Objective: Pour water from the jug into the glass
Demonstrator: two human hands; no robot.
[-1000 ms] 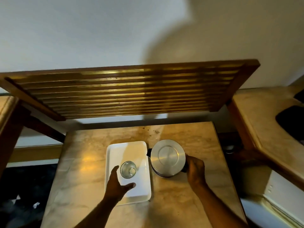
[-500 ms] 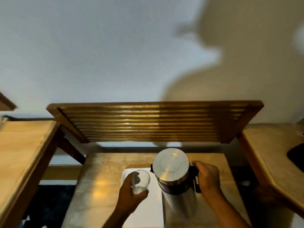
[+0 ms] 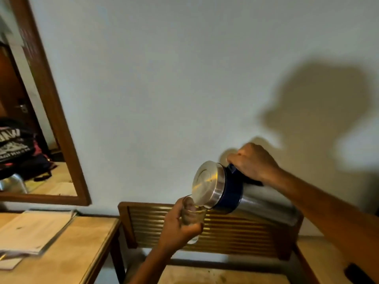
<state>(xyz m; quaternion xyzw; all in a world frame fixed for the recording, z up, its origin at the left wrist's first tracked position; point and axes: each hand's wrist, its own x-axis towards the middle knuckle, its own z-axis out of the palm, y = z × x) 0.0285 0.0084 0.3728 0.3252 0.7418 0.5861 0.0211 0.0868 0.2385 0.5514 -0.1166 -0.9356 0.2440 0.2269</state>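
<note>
A steel jug (image 3: 229,191) with a round metal lid and a dark blue collar is held up in the air, tipped steeply to the left. My right hand (image 3: 252,162) grips its dark handle from above. The jug's spout rests over the rim of a clear glass (image 3: 193,216), which my left hand (image 3: 178,228) holds wrapped around its side, just below and left of the jug. A little liquid seems to sit in the glass; any stream is too blurred to make out.
A slatted wooden rack (image 3: 225,232) stands against the wall behind the hands. A marble-topped table (image 3: 205,275) lies below. A wooden desk with papers (image 3: 34,228) is at left under a framed mirror (image 3: 47,99). Another counter (image 3: 328,263) sits right.
Both hands have lifted the jug and glass well up off the tray. The jug has gone from upright to tipped over the glass. My view has swung upward to the wall.
</note>
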